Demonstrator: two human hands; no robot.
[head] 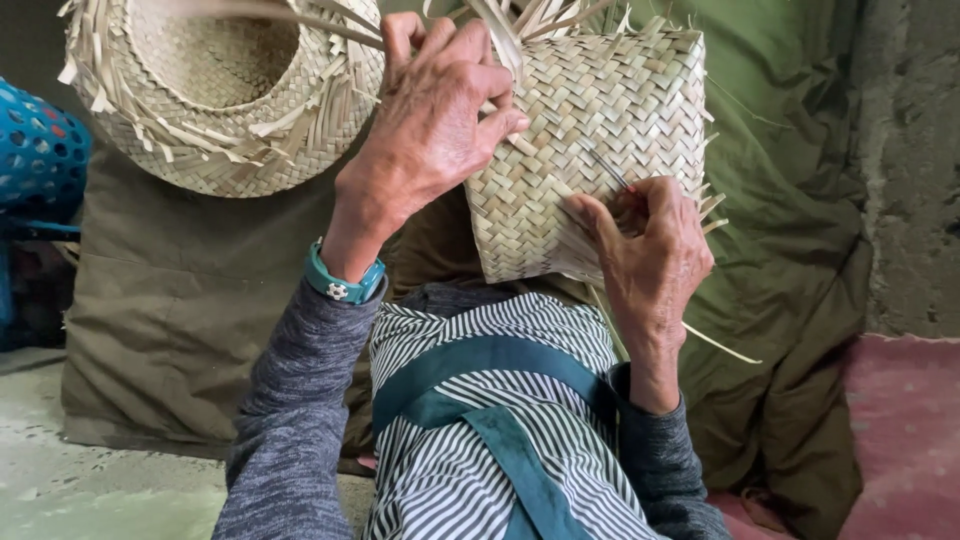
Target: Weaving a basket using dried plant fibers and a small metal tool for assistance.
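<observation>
**Two hands on a half-woven basket, held over the lap**

Olive-green cloth [180, 300] fills most of the background, draped from the top edge down to the floor at lower left and bunched in folds at lower right. A rough grey wall [910, 160] runs down the right edge; a pink mat [905, 430] lies below it in the bottom right corner. Bare pale floor [90, 490] shows at bottom left, the only open stretch in view.

Striped apron [470, 440] with teal straps covers the lap, bottom centre.

Second woven basket [215, 95], round, sits at top left against the cloth, mouth facing the camera, rim ragged with loose strip ends. It is near the left hand but apart from it. A blue perforated plastic basket [40, 150] pokes in at the left edge.

Basket being woven [590, 150], squarish, sits top centre, tilted, loose strips sticking up past the top edge and out at its right side.

Left hand [430, 120] clasps its upper left edge, fingers curled over the weave; a teal watch [345, 280] sits on the wrist.

Right hand [650, 250] is at the lower right corner, fingers closed, pinching a strip against the weave. A thin dark needle-like tool [607, 168] lies just above the fingertips.
</observation>
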